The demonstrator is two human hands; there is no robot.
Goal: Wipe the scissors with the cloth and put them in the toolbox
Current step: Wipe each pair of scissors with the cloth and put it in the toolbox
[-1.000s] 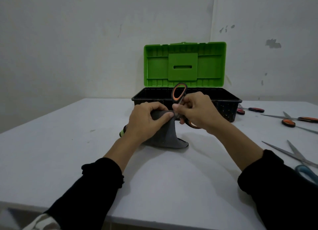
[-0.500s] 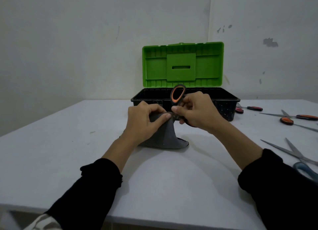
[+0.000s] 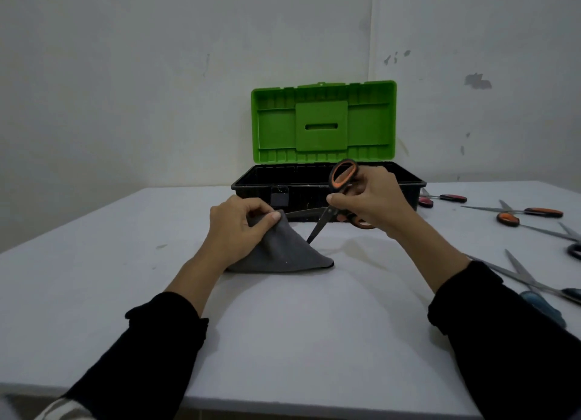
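My right hand (image 3: 372, 199) grips the orange-and-black handles of a pair of scissors (image 3: 328, 213), whose dark blades are spread apart. One blade runs left into the grey cloth (image 3: 283, 251), the other points down at the table beside it. My left hand (image 3: 240, 224) pinches the cloth around the upper blade's tip, and the cloth's lower edge lies on the table. Just behind both hands stands the black toolbox (image 3: 251, 183) with its green lid (image 3: 323, 121) raised upright.
Several other scissors lie on the white table to the right: a red-handled pair (image 3: 446, 198) beside the toolbox, orange-handled ones (image 3: 528, 213), and a blue-handled pair (image 3: 534, 289) near my right sleeve. A white wall stands behind the toolbox.
My right hand has pulled the scissors to the right, out of the cloth, so the blades now show and are spread. My left hand stays pinched on the cloth.
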